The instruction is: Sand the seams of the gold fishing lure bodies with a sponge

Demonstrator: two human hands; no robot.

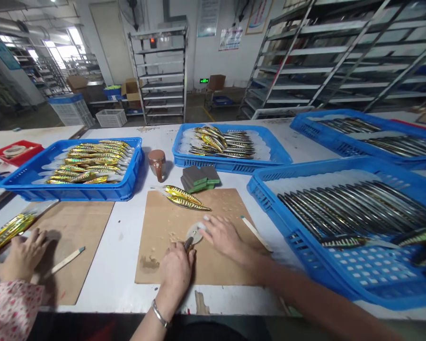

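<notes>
My left hand [176, 269] is closed around a fishing lure, most of which it hides. The dark end and the clear rounded lip [194, 234] of this lure stick out toward my right hand [223, 238]. My right fingers are bent together at the lip's edge, over a small whitish bit that I cannot make out. Two gold lures with dark stripes [188, 202] lie side by side beyond my hands on a cardboard sheet [159, 222]. A flat stick with a bluish-green tip [256, 233] lies to the right of my right hand.
Blue trays of lures stand left [131, 182], at the back [213, 164] and right [270, 196]. Dark sanding blocks with green edges [199, 178] and a brown knob-like object [157, 164] sit between them. At left, a co-worker's hand [23, 253] rests by lures.
</notes>
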